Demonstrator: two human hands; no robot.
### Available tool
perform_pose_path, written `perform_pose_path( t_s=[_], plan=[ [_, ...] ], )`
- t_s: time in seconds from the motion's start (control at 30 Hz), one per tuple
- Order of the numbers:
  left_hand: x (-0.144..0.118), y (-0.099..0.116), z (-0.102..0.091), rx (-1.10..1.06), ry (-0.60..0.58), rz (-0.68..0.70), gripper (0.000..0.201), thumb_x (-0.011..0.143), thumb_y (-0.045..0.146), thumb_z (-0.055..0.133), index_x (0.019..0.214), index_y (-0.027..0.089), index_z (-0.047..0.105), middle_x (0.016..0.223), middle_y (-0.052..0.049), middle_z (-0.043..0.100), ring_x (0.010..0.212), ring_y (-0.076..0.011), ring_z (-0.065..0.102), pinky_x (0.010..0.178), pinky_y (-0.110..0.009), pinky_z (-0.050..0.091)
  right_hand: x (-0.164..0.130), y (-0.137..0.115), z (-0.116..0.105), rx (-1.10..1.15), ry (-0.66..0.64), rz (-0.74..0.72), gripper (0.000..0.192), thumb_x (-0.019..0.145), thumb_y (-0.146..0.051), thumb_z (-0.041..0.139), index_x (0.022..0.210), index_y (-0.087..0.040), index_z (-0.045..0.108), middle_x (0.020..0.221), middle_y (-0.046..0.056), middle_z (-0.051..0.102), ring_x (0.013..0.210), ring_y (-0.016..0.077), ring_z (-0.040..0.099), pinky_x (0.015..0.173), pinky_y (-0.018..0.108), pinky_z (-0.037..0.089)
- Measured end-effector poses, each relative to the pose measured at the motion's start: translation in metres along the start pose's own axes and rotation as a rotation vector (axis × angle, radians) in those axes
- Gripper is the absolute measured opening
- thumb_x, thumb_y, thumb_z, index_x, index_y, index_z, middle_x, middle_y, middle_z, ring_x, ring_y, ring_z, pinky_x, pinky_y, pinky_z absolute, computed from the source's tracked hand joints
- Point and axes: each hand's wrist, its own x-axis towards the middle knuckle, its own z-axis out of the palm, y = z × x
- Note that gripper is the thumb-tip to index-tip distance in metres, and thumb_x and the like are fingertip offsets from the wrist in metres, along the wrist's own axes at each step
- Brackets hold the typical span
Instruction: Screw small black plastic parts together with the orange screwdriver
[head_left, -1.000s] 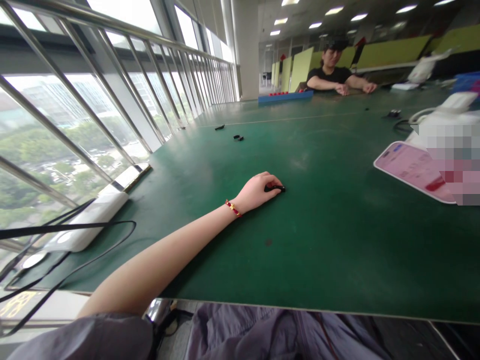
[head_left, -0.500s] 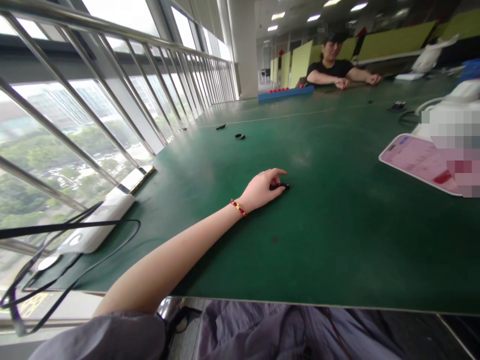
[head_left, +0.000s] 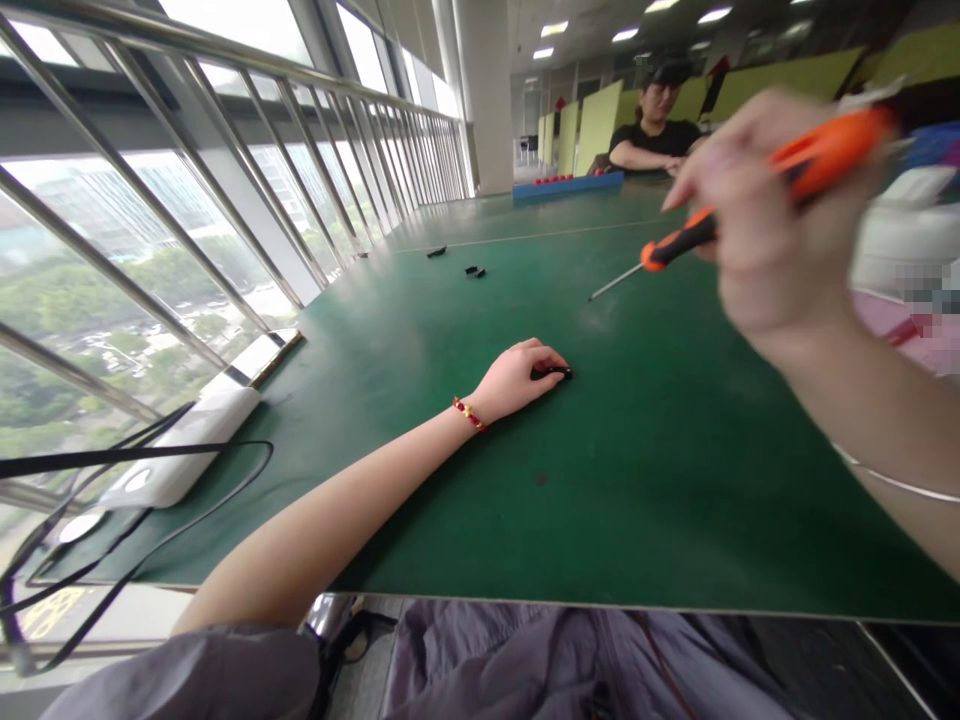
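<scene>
your left hand (head_left: pixel 517 378) pinching small black plastic part (head_left: pixel 553 372) on green table mat (head_left: pixel 675 470) | right hand (head_left: pixel 757 220) gripping orange-handled screwdriver (head_left: pixel 720 225) (blurred, raised)

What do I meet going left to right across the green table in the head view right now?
White power strip → left hand on a small black part → screwdriver held above the table → right hand gripping its orange handle.

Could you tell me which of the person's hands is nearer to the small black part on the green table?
Left. The left hand touches the small black part; the right hand is raised above, holding a screwdriver.
</scene>
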Motion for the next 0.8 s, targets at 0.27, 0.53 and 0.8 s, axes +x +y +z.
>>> perform_pose_path(
  t_s=[0.27, 0.53, 0.8],
  plan=[
    [0.000, 0.001, 0.000, 0.005, -0.002, 0.000, 0.016, 0.082, 0.025, 0.058, 0.091, 0.016, 0.068, 0.086, -0.004, 0.061, 0.077, -0.0134, 0.058, 0.073, -0.025, 0.049, -0.005, 0.035, 0.027, -0.015, -0.156, 0.194, 0.034, 0.077, -0.023, 0.059, 0.048, -0.021, 0.040, 0.047, -0.002, 0.040, 0.048, 0.0117, 0.035, 0.054, 0.031, 0.033],
    [0.000, 0.002, 0.000, 0.010, -0.009, 0.001, 0.017, 0.082, 0.025, 0.057, 0.092, 0.016, 0.068, 0.087, -0.004, 0.060, 0.077, -0.0133, 0.057, 0.074, -0.026, 0.049, -0.005, 0.041, 0.027, -0.067, -0.190, 0.211, 0.028, 0.077, -0.025, 0.057, 0.051, -0.021, 0.047, 0.050, -0.001, 0.045, 0.051, 0.0129, 0.039, 0.054, 0.031, 0.033],
    [0.000, 0.003, -0.001, 0.012, -0.012, 0.005, 0.018, 0.082, 0.027, 0.057, 0.091, 0.016, 0.068, 0.088, -0.004, 0.061, 0.077, -0.0135, 0.058, 0.074, -0.026, 0.050, -0.008, 0.047, 0.030, -0.061, -0.206, 0.193, 0.028, 0.076, -0.029, 0.058, 0.052, -0.021, 0.047, 0.050, -0.001, 0.045, 0.051, 0.0130, 0.040, 0.054, 0.031, 0.033]
  ],
)
